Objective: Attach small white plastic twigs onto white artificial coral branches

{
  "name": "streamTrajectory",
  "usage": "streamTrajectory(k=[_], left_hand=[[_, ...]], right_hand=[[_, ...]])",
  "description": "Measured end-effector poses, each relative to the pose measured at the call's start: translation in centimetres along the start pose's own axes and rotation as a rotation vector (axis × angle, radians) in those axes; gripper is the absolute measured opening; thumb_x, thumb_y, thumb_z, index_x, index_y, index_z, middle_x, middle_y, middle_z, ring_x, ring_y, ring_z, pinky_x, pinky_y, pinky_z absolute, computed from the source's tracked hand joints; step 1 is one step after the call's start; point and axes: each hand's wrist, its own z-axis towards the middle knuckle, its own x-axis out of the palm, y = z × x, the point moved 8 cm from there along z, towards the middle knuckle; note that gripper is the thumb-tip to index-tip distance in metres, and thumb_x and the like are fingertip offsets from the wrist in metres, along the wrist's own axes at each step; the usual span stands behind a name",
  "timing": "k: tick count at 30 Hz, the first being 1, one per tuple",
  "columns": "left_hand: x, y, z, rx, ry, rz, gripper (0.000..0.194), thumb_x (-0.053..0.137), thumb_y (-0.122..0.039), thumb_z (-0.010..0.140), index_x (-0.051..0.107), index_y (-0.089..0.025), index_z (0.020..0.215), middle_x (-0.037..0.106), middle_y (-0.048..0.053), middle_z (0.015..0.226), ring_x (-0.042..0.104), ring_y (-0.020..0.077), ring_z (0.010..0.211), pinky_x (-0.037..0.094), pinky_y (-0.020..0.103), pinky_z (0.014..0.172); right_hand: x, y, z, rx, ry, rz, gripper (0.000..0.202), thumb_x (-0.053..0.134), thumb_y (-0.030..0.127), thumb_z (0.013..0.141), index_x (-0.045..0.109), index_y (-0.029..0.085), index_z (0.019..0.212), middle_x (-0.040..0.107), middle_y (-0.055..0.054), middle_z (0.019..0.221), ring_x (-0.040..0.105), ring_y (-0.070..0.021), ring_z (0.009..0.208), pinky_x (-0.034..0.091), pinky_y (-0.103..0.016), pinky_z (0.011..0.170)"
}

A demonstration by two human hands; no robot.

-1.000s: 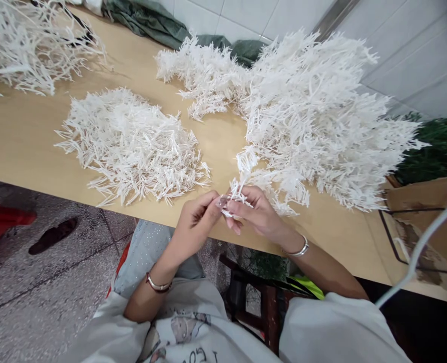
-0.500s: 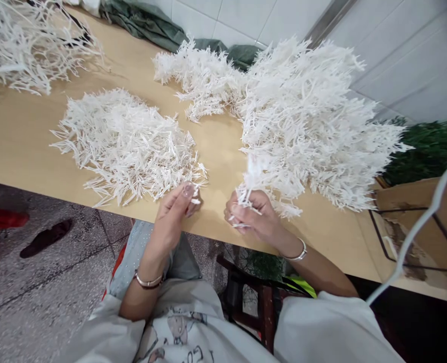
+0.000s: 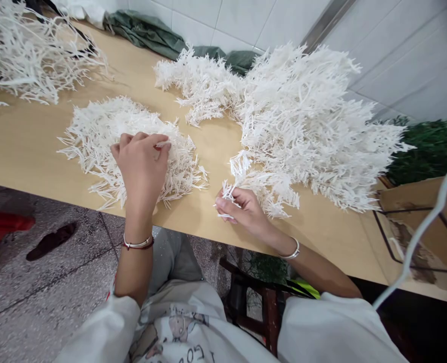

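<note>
My left hand point(image 3: 142, 164) is over the left pile of loose white branching sprigs point(image 3: 113, 118), thumb and forefinger pinched together at the pile. What lies between those fingertips is too small to make out against the white. My right hand point(image 3: 242, 206) is closed around a white branched sprig point(image 3: 229, 191), its thin forked tips poking out past the thumb. It is near the table's front edge, just in front of the large heap of white branched stems point(image 3: 295, 116). A few sprigs of that heap reach down close to the right fingers.
Longer white bare stems point(image 3: 22, 50) lie at the far left of the table point(image 3: 30, 136). Dark green cloth point(image 3: 144, 30) runs along the tiled wall. At right are green foliage point(image 3: 431, 146), a cardboard box point(image 3: 416, 201) and a white cable point(image 3: 424, 237).
My left hand has moved away from the right hand, up and left onto the left pile. The right hand has shifted slightly left, still holding its white sprig.
</note>
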Motion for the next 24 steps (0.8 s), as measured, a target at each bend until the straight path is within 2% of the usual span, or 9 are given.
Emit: streamTrajectory(k=[2, 6, 10, 12, 14, 16, 18, 21, 24], left_hand=[[-0.1, -0.1, -0.1, 0.018, -0.005, -0.022, 0.010, 0.067, -0.036, 0.078, 0.069, -0.033, 0.088, 0.064, 0.007, 0.080, 0.046, 0.0331, 0.095, 0.025, 0.049, 0.084], [-0.5, -0.3, -0.4, -0.009, -0.042, -0.031, 0.031, 0.076, -0.036, 0.069, 0.067, -0.033, 0.099, 0.061, 0.006, 0.084, 0.046, 0.0321, 0.096, 0.028, 0.047, 0.084], [-0.7, 0.3, -0.5, -0.024, -0.096, -0.082, 0.019, 0.076, -0.043, 0.069, 0.069, -0.028, 0.079, 0.058, 0.005, 0.083, 0.045, 0.0284, 0.095, 0.028, 0.046, 0.084], [-0.7, 0.5, -0.5, -0.018, -0.113, -0.121, 0.024, 0.073, -0.049, 0.071, 0.068, -0.026, 0.069, 0.057, 0.004, 0.080, 0.044, 0.0276, 0.096, 0.026, 0.047, 0.085], [-1.0, 0.2, -0.7, -0.013, -0.132, -0.116, 0.026, 0.068, -0.050, 0.076, 0.069, -0.025, 0.071, 0.059, 0.006, 0.083, 0.044, 0.0287, 0.098, 0.025, 0.048, 0.086], [-1.4, -1.1, -1.2, 0.022, -0.130, -0.125, 0.023, 0.063, -0.047, 0.082, 0.071, -0.026, 0.079, 0.062, 0.007, 0.089, 0.045, 0.0294, 0.101, 0.027, 0.048, 0.088], [-1.1, -3.3, -2.1, 0.113, -0.021, -0.233, 0.020, 0.057, -0.041, 0.087, 0.072, -0.027, 0.087, 0.064, 0.006, 0.093, 0.050, 0.0269, 0.099, 0.030, 0.046, 0.090], [0.7, -6.9, -4.6, 0.249, 0.307, -0.504, 0.018, 0.054, -0.032, 0.091, 0.071, -0.028, 0.096, 0.067, 0.003, 0.095, 0.056, 0.0205, 0.096, 0.035, 0.041, 0.091], [2.1, -8.2, -6.8, 0.265, 0.446, -0.665, 0.019, 0.060, -0.029, 0.086, 0.069, -0.025, 0.103, 0.067, 0.004, 0.101, 0.056, 0.0199, 0.099, 0.039, 0.038, 0.092]], right_hand=[[0.0, 0.1, 0.0, 0.000, -0.008, -0.003, 0.032, 0.070, 0.044, 0.076, 0.057, 0.016, 0.067, 0.049, 0.004, 0.055, 0.044, -0.0058, 0.047, 0.038, -0.017, 0.040], [0.0, 0.7, 0.0, -0.026, -0.033, -0.025, 0.033, 0.070, 0.044, 0.076, 0.055, 0.016, 0.066, 0.050, 0.004, 0.057, 0.045, -0.0061, 0.049, 0.038, -0.018, 0.043], [0.0, 1.0, 0.0, -0.059, -0.047, -0.094, 0.034, 0.069, 0.045, 0.077, 0.054, 0.016, 0.066, 0.050, 0.003, 0.060, 0.045, -0.0068, 0.051, 0.036, -0.020, 0.045], [0.0, 1.2, -0.1, -0.085, -0.040, -0.134, 0.032, 0.070, 0.043, 0.076, 0.054, 0.016, 0.066, 0.050, 0.003, 0.061, 0.045, -0.0071, 0.053, 0.036, -0.020, 0.047], [0.1, 1.3, -0.2, -0.111, 0.005, -0.129, 0.029, 0.070, 0.041, 0.076, 0.056, 0.016, 0.069, 0.052, 0.002, 0.062, 0.046, -0.0079, 0.054, 0.037, -0.021, 0.049], [0.6, 1.1, -0.3, -0.110, 0.112, -0.022, 0.028, 0.066, 0.042, 0.078, 0.058, 0.016, 0.074, 0.054, 0.001, 0.062, 0.048, -0.0085, 0.053, 0.038, -0.021, 0.048], [1.0, 1.0, -0.3, -0.078, 0.221, 0.143, 0.031, 0.061, 0.046, 0.079, 0.059, 0.015, 0.076, 0.055, 0.001, 0.059, 0.047, -0.0090, 0.049, 0.036, -0.021, 0.044], [1.3, 1.0, -0.3, -0.016, 0.303, 0.306, 0.037, 0.059, 0.052, 0.073, 0.061, 0.015, 0.072, 0.058, -0.001, 0.055, 0.047, -0.0106, 0.044, 0.036, -0.023, 0.041], [1.2, 0.7, -0.1, 0.062, 0.319, 0.358, 0.041, 0.059, 0.059, 0.063, 0.060, 0.018, 0.070, 0.060, -0.002, 0.054, 0.051, -0.0146, 0.042, 0.040, -0.027, 0.041]])
